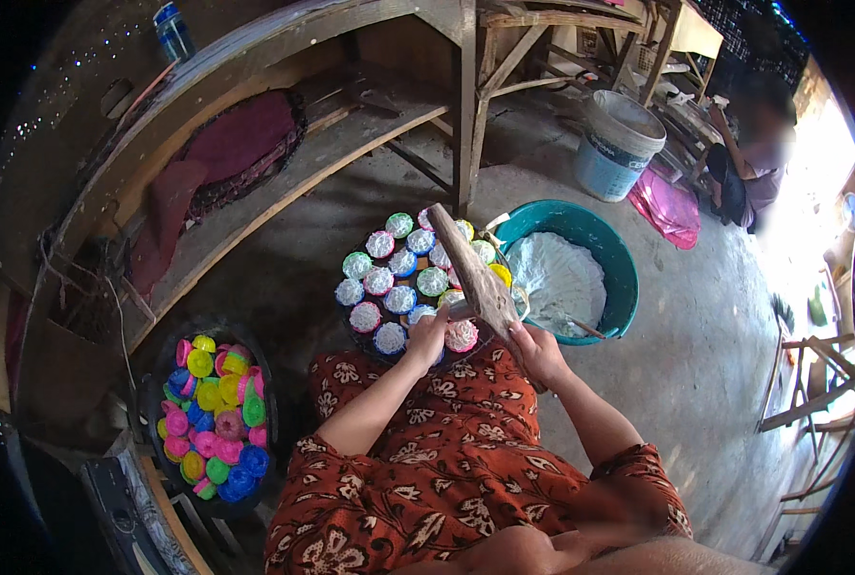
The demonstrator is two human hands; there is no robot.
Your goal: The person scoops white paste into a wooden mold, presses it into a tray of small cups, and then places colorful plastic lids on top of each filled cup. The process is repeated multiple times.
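My right hand (539, 355) is closed around the lower end of a long wooden board (468, 264), which slants up and away over the filled cups. My left hand (427, 337) is closed beside the board, next to a short grey cylindrical piece; whether that piece belongs to the board I cannot tell. Below lie several small colourful plastic cups (378, 281) heaped with white, paste-like material, on a dark round tray mostly hidden by them, just beyond my knees. To their right stands a teal basin (627, 278) holding a white mass (561, 273), with a thin stick at its near edge.
On the left, a dark oval basket (266, 402) holds colourful plastic cups (226, 391). A wooden shelf bench (293, 201) with dark red cloth runs along the far left. Farther right are a white-and-blue bucket (619, 144), a pink sack (665, 206) and another person seated (755, 172).
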